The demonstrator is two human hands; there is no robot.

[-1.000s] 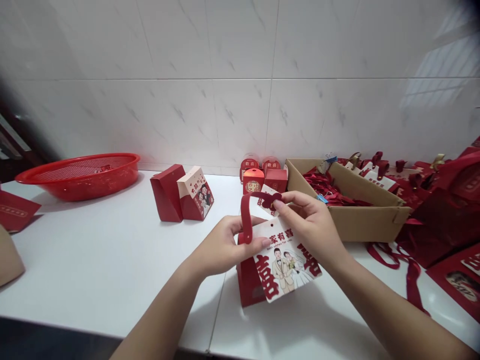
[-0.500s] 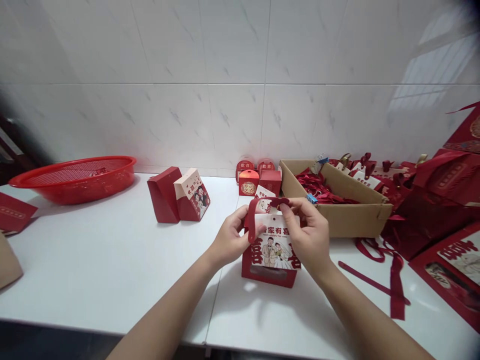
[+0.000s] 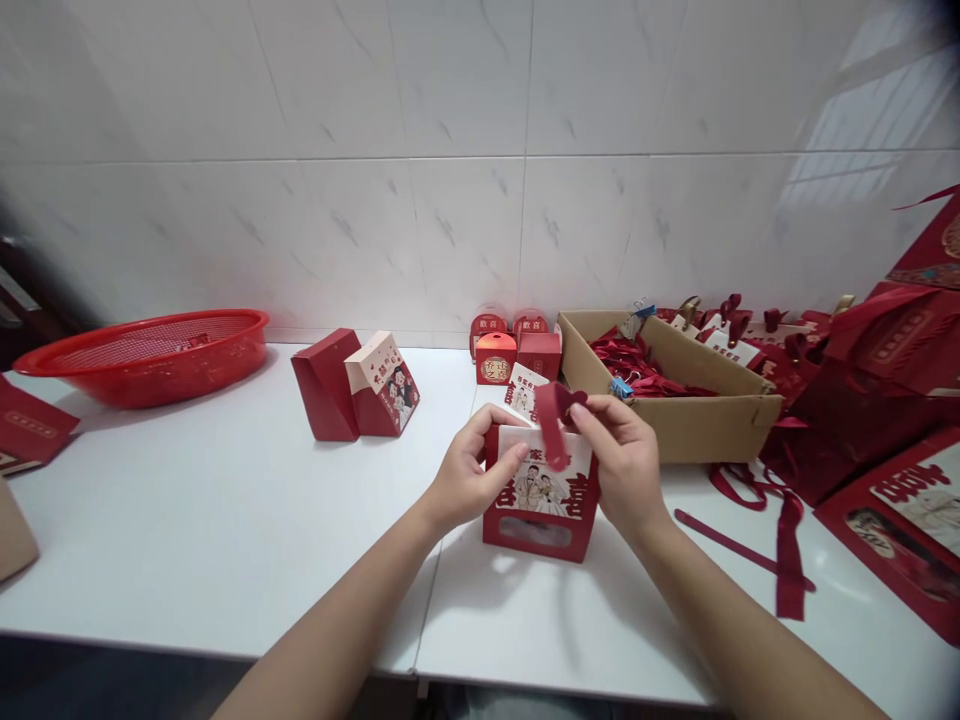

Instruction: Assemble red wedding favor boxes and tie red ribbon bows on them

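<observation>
Bracing the red paper gift box (image 3: 538, 525) upright on the white tabletop (image 3: 225, 520), the left hand (image 3: 466, 482) clasps its left edge; the right hand (image 3: 626, 468) pinches the red ribbon handle (image 3: 555, 432) above it.

Matt paper gift box (image 3: 541, 505), glossy white table (image 3: 225, 520)

Free tabletop (image 3: 210, 520) is found left of gift box (image 3: 540, 495), up to red basket (image 3: 150, 355) and 2 wedge boxes (image 3: 356, 385); right side is blocked by cardboard box (image 3: 675, 425) and ribbons (image 3: 787, 540).
</observation>
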